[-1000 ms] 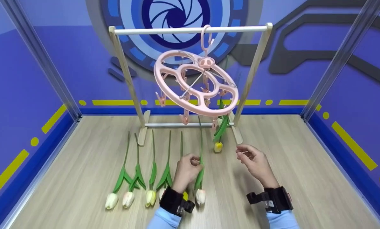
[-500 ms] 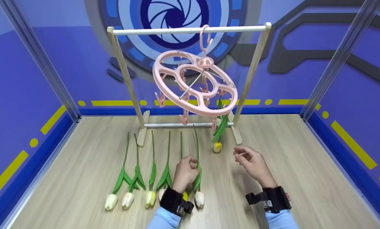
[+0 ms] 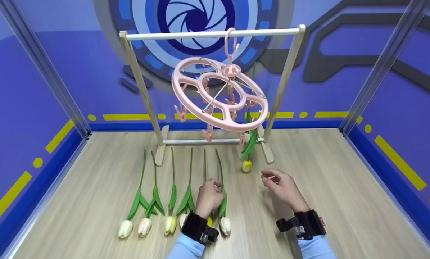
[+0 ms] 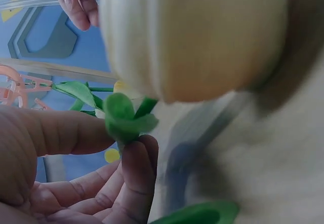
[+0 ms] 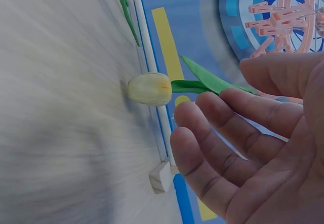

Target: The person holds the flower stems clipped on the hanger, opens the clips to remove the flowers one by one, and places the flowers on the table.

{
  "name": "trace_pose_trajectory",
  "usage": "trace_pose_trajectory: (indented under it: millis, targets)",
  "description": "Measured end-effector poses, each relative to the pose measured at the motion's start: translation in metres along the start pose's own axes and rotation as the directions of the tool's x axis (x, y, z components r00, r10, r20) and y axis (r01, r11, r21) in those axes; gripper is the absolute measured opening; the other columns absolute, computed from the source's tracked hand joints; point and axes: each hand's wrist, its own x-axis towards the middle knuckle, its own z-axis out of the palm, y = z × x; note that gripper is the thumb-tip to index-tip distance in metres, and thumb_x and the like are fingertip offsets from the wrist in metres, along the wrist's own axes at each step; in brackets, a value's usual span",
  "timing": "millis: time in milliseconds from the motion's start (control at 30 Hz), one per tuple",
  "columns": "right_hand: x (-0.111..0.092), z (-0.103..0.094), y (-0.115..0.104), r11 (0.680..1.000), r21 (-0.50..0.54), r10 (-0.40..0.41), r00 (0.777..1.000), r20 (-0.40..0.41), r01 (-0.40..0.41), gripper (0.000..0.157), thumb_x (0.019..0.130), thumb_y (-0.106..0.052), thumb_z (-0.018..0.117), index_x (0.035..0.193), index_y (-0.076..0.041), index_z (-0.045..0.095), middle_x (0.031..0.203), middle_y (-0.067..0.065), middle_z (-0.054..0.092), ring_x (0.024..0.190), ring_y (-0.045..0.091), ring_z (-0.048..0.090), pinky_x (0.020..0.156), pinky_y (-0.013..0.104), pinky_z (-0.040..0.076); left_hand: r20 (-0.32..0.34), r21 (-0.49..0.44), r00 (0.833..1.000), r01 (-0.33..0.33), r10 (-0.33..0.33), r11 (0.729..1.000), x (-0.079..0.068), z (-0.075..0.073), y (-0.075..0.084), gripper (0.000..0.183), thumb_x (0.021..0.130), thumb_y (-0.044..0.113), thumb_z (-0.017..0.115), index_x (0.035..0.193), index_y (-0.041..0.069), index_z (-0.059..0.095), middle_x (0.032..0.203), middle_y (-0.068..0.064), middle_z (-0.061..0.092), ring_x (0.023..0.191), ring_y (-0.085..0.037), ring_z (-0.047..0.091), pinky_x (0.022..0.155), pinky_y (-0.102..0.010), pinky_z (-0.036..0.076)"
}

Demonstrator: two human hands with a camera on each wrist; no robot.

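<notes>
My left hand [image 3: 210,196] pinches the green stem and leaf of the rightmost tulip [image 3: 225,226], a whitish artificial flower. Up close in the left wrist view, thumb and fingers meet on its green part [image 4: 124,120], and its pale bloom [image 4: 192,36] looms over the tabletop. To the right, my right hand [image 3: 283,187] hovers with loosely bent fingers and nothing in them. Beyond that hand hangs a yellow-white tulip [image 5: 150,88], bloom down, below the pink round clip hanger [image 3: 231,70]. Its upper stem is partly hidden by the ring.
Several more tulips lie in a row left of my left hand, including a white one [image 3: 126,228] and a yellowish one [image 3: 170,225]. The hanger is tilted on the white bar [image 3: 179,35] of a wooden rack [image 3: 284,79]. Purple-blue walls enclose the table [image 3: 330,172].
My left hand and its tulip have shifted slightly toward me and to the left, the stem tip now lower in view. My right hand has drifted slightly left and nearer.
</notes>
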Motion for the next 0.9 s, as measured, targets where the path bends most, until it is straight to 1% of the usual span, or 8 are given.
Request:
trace_pose_trajectory:
  millis: [200, 533, 700, 833, 900]
  targets:
    - [-0.0001, 0.0031, 0.0038, 1.0, -0.029, 0.006, 1.0, 0.019, -0.006, 0.027, 0.098, -0.004, 0.066, 0.123, 0.007, 0.068, 0.109, 0.017, 0.073, 0.09, 0.023, 0.069, 0.077, 0.025, 0.055, 0.015, 0.004, 1.0, 0.022, -0.022, 1.0, 0.0011, 0.0007, -0.0015, 0.027, 0.078, -0.011, 0.065, 0.103, -0.002, 0.067, 0.093, -0.013, 0.072, 0.088, -0.025, 0.068, 0.073, -0.037, 0.054]
    - [0.0005, 0.0032, 0.0053, 1.0, -0.016, 0.008, 0.999, 0.031, -0.008, 0.027, 0.098, -0.004, 0.066, 0.122, 0.007, 0.068, 0.108, 0.017, 0.073, 0.09, 0.023, 0.068, 0.077, 0.026, 0.054, 0.012, 0.035, 1.0, 0.005, -0.006, 0.999, 0.0013, 0.0009, -0.0023, 0.025, 0.078, -0.009, 0.066, 0.102, -0.001, 0.069, 0.093, -0.012, 0.073, 0.089, -0.027, 0.069, 0.078, -0.04, 0.055]
    - [0.0, 0.0027, 0.0056, 1.0, -0.005, -0.008, 0.999, 0.037, 0.008, 0.027, 0.098, -0.005, 0.065, 0.122, 0.008, 0.067, 0.109, 0.018, 0.072, 0.088, 0.021, 0.069, 0.076, 0.025, 0.056, 0.033, 0.053, 0.999, 0.007, -0.009, 0.999, -0.0005, -0.0022, -0.0002, 0.028, 0.081, -0.007, 0.068, 0.109, -0.003, 0.068, 0.096, -0.012, 0.072, 0.092, -0.028, 0.069, 0.08, -0.041, 0.056]
    - [-0.0007, 0.0021, 0.0051, 1.0, -0.017, -0.024, 0.999, 0.032, 0.025, 0.027, 0.099, -0.005, 0.065, 0.122, 0.008, 0.068, 0.109, 0.019, 0.072, 0.087, 0.021, 0.07, 0.076, 0.025, 0.056, 0.057, 0.065, 0.998, 0.02, -0.024, 0.998, -0.0013, -0.0042, 0.0026, 0.032, 0.082, -0.004, 0.072, 0.114, -0.004, 0.067, 0.096, -0.011, 0.071, 0.089, -0.025, 0.067, 0.08, -0.041, 0.055]
    - [-0.0008, 0.0017, 0.0053, 0.999, -0.021, -0.024, 0.999, 0.033, 0.024, 0.027, 0.099, -0.005, 0.065, 0.123, 0.008, 0.067, 0.109, 0.019, 0.072, 0.087, 0.021, 0.07, 0.076, 0.025, 0.056, 0.074, 0.067, 0.996, 0.037, -0.042, 0.997, -0.0014, -0.0044, 0.0041, 0.033, 0.083, -0.002, 0.075, 0.115, -0.004, 0.067, 0.095, -0.01, 0.07, 0.086, -0.023, 0.066, 0.078, -0.04, 0.055]
